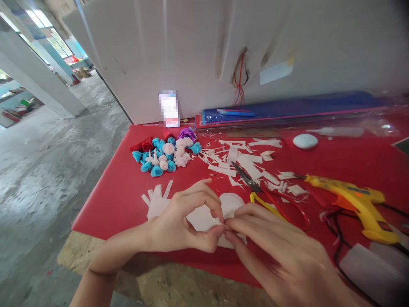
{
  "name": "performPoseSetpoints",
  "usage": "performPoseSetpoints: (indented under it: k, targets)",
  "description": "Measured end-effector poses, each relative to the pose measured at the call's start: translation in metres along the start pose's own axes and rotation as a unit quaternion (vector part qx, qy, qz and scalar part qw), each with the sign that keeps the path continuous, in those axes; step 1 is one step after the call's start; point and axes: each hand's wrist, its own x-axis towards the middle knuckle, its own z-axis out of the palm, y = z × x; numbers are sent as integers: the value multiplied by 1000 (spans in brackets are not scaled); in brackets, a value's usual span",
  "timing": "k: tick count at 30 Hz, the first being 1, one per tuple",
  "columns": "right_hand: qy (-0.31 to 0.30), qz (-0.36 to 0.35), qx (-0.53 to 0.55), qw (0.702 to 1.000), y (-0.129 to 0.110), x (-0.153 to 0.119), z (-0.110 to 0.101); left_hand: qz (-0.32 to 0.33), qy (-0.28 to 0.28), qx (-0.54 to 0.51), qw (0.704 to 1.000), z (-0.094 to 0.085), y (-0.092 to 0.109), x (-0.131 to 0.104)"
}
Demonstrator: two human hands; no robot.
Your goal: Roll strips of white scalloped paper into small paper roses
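Note:
Both hands meet fingertip to fingertip over the front of the table. My left hand is closed in a pinch, thumb against index finger, on a small piece of white paper. From the right, my right hand pinches at the same spot, and its fingers hide most of the piece. Beneath them lie white paper cutouts, partly covered. White paper strips stick out beside my left wrist. Just beyond my right hand rest open scissors with red and yellow handles, among white paper scraps.
Blue, white, red and purple paper flowers cluster at the back left. A yellow glue gun with a black cord lies right, near a pale egg-shaped object. A phone leans on the back panel, left of wrapped blue sheets.

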Motion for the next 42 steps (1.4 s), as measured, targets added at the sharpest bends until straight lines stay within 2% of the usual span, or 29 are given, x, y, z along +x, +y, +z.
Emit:
performPoseSetpoints:
  k: [3,6,11,15,19,25,29,36,39,42]
  targets:
    - [-9,5,16,1000,1,0,0,-14,0,1,1000,-2,3,1]
    - [-20,27,92,995,5,1,-1,-29,-14,-19,999,-5,7,1]
    - [-82,91,208,970,10,0,-3,-22,-28,-29,999,-9,11,0]
    - [-101,108,211,966,8,2,-6,-18,-14,-30,999,-12,13,0]
    - [-88,136,197,967,8,2,-9,-35,-20,-40,998,-13,15,2]
    - [-142,130,226,955,14,4,-11,-39,-6,-63,997,-11,13,2]
    - [-164,152,239,945,18,1,-10,-36,7,-71,997,-10,14,2]
    - [-184,194,325,907,24,0,-5,-75,-12,-139,987,-10,14,3]
    - [-235,235,338,881,25,3,-6,-121,-29,-186,975,-9,12,2]
    - [-267,251,354,860,25,6,-8,-136,-78,-219,963,-7,12,2]
